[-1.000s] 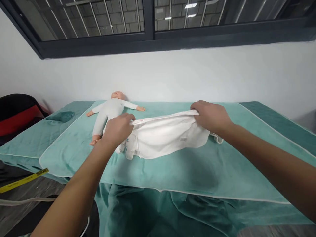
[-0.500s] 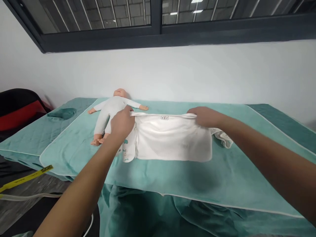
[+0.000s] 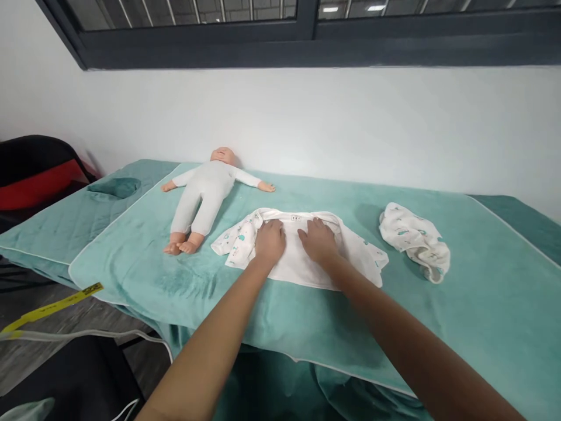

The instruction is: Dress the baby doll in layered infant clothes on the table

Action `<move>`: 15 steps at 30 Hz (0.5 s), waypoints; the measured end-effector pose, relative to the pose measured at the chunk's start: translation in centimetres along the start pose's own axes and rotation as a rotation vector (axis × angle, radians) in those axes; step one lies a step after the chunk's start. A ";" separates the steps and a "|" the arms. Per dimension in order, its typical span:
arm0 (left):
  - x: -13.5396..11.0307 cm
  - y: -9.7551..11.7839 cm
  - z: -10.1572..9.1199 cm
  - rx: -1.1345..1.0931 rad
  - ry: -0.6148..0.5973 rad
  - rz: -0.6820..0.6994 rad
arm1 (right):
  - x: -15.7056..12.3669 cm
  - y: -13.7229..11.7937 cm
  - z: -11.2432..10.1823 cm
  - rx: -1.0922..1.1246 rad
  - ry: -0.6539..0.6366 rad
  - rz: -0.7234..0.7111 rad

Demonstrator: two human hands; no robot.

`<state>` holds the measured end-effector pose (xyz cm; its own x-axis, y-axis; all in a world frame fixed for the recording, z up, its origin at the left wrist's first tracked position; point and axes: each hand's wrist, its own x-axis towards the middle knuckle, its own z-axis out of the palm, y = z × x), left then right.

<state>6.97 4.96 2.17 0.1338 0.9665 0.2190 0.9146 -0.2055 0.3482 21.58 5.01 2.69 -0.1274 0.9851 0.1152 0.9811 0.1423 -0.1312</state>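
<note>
A white baby garment [image 3: 302, 266] with small teal prints lies spread on the teal towel [image 3: 144, 275]. My left hand [image 3: 269, 241] rests flat on its middle, fingers stretched out toward the collar. My right hand [image 3: 319, 240] lies flat beside it on the same garment, fingers also out. Neither hand grips the cloth. A baby doll [image 3: 204, 196] in a pale one-piece lies on its back to the left of the garment, arms spread, head toward the wall.
A second crumpled printed cloth [image 3: 415, 240] sits on the towel to the right. A black and red chair [image 3: 37, 175] stands at far left. A yellow tape [image 3: 52, 307] and a white cable [image 3: 87, 334] lie on the floor. The white wall runs behind the bed.
Both hands let go of the garment's top edge, which they held up, and now lie flat on it. The garment is laid down on the towel. The crumpled cloth at right has come into view.
</note>
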 end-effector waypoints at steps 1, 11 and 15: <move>0.2 0.0 0.5 0.012 0.010 0.002 | 0.4 0.2 0.5 -0.004 0.010 0.021; 0.1 0.6 1.7 0.115 0.166 -0.037 | 0.5 0.7 1.8 0.094 0.205 0.043; 0.1 0.4 1.4 0.078 0.144 0.014 | 0.5 1.0 1.5 0.136 0.235 -0.001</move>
<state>7.92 5.15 1.04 0.0954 0.9306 0.3535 0.9405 -0.2006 0.2742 22.31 5.82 1.12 -0.0756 0.9380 0.3384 0.9504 0.1704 -0.2601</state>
